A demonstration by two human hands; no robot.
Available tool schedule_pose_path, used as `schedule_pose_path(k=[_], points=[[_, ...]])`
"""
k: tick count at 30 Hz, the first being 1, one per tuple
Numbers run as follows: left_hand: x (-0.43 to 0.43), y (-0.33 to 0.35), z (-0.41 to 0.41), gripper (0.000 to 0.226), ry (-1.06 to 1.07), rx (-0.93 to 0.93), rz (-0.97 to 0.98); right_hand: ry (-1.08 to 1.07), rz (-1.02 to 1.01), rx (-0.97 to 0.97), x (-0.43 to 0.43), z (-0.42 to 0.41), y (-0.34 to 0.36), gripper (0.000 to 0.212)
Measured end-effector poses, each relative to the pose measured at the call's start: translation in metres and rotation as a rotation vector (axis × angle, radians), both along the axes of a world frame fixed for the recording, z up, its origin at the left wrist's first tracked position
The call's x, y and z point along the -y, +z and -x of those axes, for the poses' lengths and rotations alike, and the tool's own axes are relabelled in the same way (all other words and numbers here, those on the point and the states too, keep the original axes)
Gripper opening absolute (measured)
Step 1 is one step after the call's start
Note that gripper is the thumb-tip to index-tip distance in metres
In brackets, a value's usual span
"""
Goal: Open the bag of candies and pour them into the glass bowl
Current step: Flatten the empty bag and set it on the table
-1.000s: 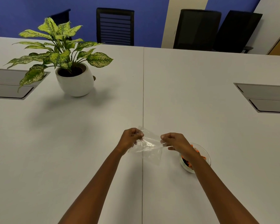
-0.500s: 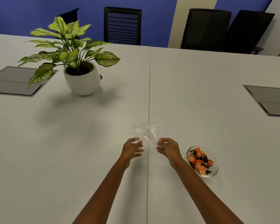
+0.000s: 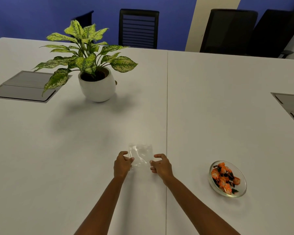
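Both hands, left hand [image 3: 123, 164] and right hand [image 3: 160, 165], half-curled, flank the empty bag [image 3: 140, 154] near the table's [image 3: 210, 102] front edge; whether they grip it is unclear, and a draft could slide it away.

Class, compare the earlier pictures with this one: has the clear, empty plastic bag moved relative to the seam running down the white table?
Yes. The clear plastic bag straddled the table seam earlier; now it lies wholly left of it, between both hands.

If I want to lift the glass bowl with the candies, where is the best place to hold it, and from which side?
Take the glass bowl by its rim, probably from above, thumb on one side and fingers opposite. It is shallow and wide, and the candies fill its middle, so only the rim is free. The right hand is the nearer one.
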State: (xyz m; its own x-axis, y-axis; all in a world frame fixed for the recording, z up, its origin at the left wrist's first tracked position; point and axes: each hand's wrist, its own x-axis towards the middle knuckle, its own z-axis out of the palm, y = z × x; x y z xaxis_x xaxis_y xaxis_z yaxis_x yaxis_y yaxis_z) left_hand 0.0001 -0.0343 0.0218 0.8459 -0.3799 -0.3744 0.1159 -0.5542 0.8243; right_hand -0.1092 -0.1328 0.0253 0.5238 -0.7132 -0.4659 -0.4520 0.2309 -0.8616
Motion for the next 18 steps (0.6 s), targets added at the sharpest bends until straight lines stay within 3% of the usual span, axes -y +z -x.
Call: schedule_pose_path(k=[6, 11, 14, 18], points=[[-0.008, -0.008, -0.005, 0.062, -0.204, 0.199, -0.255, 0.192, 0.151, -0.156, -0.009, -0.008, -0.013, 0.035], [-0.011, -0.021, -0.012, 0.072, -0.588, 0.435, -0.401, 0.394, 0.532, -0.327, -0.019, -0.010, -0.019, 0.041], [-0.009, -0.026, -0.018, 0.072, -0.746, 0.462, -0.519, 0.541, 0.717, -0.410, -0.021, -0.012, -0.023, 0.053], [-0.010, -0.031, -0.023, 0.072, -0.834, 0.456, -0.599, 0.710, 0.748, -0.514, -0.021, -0.014, -0.027, 0.056]])
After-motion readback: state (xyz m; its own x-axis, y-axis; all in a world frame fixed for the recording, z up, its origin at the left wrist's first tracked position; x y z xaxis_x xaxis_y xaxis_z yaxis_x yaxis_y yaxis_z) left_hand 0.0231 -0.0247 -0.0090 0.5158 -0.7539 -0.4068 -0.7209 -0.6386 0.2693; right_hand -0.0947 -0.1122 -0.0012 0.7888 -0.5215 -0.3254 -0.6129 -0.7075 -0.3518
